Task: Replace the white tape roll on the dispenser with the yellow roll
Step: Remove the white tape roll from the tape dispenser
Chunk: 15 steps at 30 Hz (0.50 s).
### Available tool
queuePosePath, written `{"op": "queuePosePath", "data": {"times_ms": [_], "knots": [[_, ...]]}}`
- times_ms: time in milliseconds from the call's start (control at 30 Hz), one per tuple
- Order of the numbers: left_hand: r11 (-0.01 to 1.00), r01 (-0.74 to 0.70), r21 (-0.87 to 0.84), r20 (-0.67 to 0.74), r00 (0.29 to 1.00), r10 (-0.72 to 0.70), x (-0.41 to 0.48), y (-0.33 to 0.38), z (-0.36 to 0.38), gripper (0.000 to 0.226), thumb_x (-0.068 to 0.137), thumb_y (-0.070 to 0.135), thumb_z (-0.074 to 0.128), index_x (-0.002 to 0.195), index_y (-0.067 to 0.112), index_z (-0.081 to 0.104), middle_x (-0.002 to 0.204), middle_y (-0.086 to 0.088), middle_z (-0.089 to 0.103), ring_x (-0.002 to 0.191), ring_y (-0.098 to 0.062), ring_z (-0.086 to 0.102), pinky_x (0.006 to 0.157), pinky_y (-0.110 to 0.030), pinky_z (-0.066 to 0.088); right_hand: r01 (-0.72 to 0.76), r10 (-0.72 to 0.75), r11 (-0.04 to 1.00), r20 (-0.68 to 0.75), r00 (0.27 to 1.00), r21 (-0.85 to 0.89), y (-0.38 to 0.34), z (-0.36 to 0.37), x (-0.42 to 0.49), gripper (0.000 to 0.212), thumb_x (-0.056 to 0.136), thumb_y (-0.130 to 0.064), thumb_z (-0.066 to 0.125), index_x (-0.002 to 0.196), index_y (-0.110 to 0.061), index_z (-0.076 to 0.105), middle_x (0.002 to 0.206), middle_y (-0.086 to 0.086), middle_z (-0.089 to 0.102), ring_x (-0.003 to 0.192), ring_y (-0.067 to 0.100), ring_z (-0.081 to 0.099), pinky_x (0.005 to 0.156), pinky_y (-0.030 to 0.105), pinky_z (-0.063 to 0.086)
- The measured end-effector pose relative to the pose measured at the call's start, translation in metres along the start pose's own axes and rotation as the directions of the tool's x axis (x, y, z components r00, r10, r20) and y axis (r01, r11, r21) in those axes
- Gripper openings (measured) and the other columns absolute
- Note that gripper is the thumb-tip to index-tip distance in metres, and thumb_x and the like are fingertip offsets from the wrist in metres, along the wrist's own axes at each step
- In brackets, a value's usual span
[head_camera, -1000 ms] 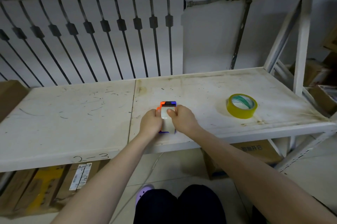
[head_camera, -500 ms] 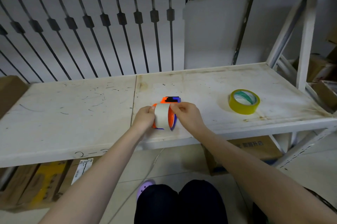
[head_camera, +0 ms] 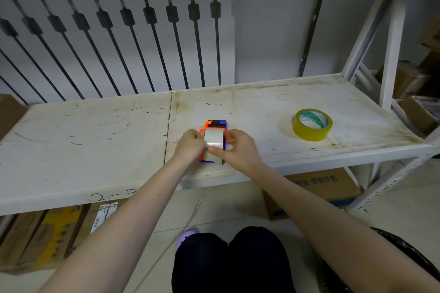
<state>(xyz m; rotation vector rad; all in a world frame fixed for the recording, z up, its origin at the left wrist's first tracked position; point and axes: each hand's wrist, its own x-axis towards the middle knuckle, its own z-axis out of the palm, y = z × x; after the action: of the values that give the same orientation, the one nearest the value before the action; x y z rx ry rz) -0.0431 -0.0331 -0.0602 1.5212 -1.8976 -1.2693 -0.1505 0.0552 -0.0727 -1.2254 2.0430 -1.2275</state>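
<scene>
Single head cam, fwd and down over shelf (head_camera: pixel 95 149), close range.

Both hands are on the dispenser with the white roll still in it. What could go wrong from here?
1. The dispenser sits near the shelf's front edge; a hard pull on the white roll could drag it off.
2. The right hand has a thumb on the roll's smooth face, so that grip may slip.
3. The yellow roll lies flat, well to the right; reaching for it means letting go.

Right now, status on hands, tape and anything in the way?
Left hand gripping dispenser, right hand on white roll. White roll not yet off. Yellow roll lying flat to the right, untouched. Shelf between them bare.
</scene>
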Motion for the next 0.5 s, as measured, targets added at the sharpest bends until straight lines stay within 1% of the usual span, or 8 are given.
{"op": "queuePosePath", "data": {"times_ms": [67, 133, 200, 233, 333, 400, 467, 500], "knots": [[1.000, -0.010, -0.023, 0.006, 1.000, 0.011, -0.004, 0.006, -0.004, 0.022, 0.094, 0.027, 0.043, 0.112, 0.016, 0.045, 0.110, -0.010, 0.051, 0.107, -0.034, 0.057, 0.093, -0.048, 0.050, 0.009, -0.010, 1.000, 0.036, 0.999, 0.027, 0.000, -0.005, 0.001, 0.049, 0.071, -0.032, 0.079, 0.111, -0.010, 0.063, 0.108, 0.003, 0.069, 0.091, 0.013, 0.062, 0.070, 0.015, 0.045], [0.994, -0.104, 0.043, 0.072, 0.992, 0.101, -0.005, 0.015, -0.010, 0.034, 0.094, 0.016, 0.043, 0.128, 0.014, 0.050, 0.121, -0.012, 0.050, 0.106, -0.029, 0.055, 0.086, -0.033, 0.051, 0.018, -0.024, 0.998, 0.095, 0.995, 0.061, -0.001, -0.011, 0.002, 0.046, 0.074, -0.027, 0.078, 0.113, -0.009, 0.062, 0.105, 0.002, 0.067, 0.089, 0.011, 0.060, 0.066, 0.010, 0.045], [0.976, -0.190, 0.104, 0.161, 0.972, 0.172, -0.005, 0.021, -0.015, 0.029, 0.092, 0.004, 0.042, 0.111, 0.005, 0.064, 0.108, -0.014, 0.059, 0.096, -0.023, 0.053, 0.072, -0.023, 0.043, 0.040, -0.048, 0.998, 0.151, 0.987, 0.052, -0.002, -0.015, 0.006, 0.046, 0.076, -0.025, 0.076, 0.116, -0.008, 0.060, 0.112, 0.006, 0.067, 0.093, 0.012, 0.060, 0.074, 0.017, 0.048], [0.975, -0.190, 0.118, 0.187, 0.968, 0.166, -0.004, 0.023, -0.018, 0.028, 0.090, 0.002, 0.043, 0.106, 0.004, 0.066, 0.106, -0.015, 0.061, 0.095, -0.023, 0.054, 0.073, -0.023, 0.041, 0.046, -0.052, 0.998, 0.179, 0.982, 0.040, -0.002, -0.017, 0.008, 0.048, 0.077, -0.025, 0.076, 0.118, -0.007, 0.059, 0.116, 0.008, 0.066, 0.095, 0.011, 0.058, 0.078, 0.020, 0.047], [0.973, -0.144, 0.178, 0.230, 0.968, 0.101, -0.004, 0.026, -0.023, 0.036, 0.090, 0.005, 0.045, 0.122, 0.007, 0.061, 0.126, -0.013, 0.059, 0.109, -0.024, 0.055, 0.091, -0.029, 0.041, 0.043, -0.045, 0.999, 0.255, 0.966, 0.013, -0.003, -0.021, 0.014, 0.053, 0.079, -0.025, 0.074, 0.123, -0.006, 0.054, 0.124, 0.010, 0.062, 0.096, 0.009, 0.054, 0.073, 0.016, 0.047], [0.963, -0.170, 0.210, 0.265, 0.958, 0.111, -0.005, 0.028, -0.023, 0.038, 0.091, 0.004, 0.043, 0.125, 0.009, 0.059, 0.130, -0.012, 0.058, 0.111, -0.023, 0.054, 0.091, -0.029, 0.041, 0.072, -0.058, 0.996, 0.272, 0.961, -0.042, -0.005, -0.022, 0.016, 0.052, 0.079, -0.029, 0.074, 0.122, -0.006, 0.054, 0.123, 0.011, 0.063, 0.098, 0.014, 0.058, 0.071, 0.019, 0.051], [0.958, -0.199, 0.204, 0.288, 0.948, 0.136, -0.010, 0.031, -0.024, 0.038, 0.094, 0.003, 0.039, 0.127, 0.009, 0.057, 0.131, -0.013, 0.056, 0.107, -0.020, 0.052, 0.087, -0.026, 0.037, 0.125, -0.091, 0.985, 0.264, 0.960, -0.116, -0.007, -0.022, 0.016, 0.050, 0.079, -0.031, 0.073, 0.118, -0.006, 0.056, 0.119, 0.013, 0.065, 0.104, 0.022, 0.062, 0.081, 0.030, 0.053], [0.958, -0.209, 0.197, 0.304, 0.942, 0.143, -0.011, 0.030, -0.024, 0.039, 0.095, 0.004, 0.037, 0.129, 0.009, 0.055, 0.133, -0.012, 0.055, 0.108, -0.020, 0.050, 0.087, -0.025, 0.035, 0.128, -0.094, 0.984, 0.254, 0.963, -0.123, -0.007, -0.020, 0.015, 0.050, 0.080, -0.032, 0.073, 0.119, -0.006, 0.056, 0.118, 0.012, 0.065, 0.106, 0.023, 0.061, 0.084, 0.031, 0.052]]}}
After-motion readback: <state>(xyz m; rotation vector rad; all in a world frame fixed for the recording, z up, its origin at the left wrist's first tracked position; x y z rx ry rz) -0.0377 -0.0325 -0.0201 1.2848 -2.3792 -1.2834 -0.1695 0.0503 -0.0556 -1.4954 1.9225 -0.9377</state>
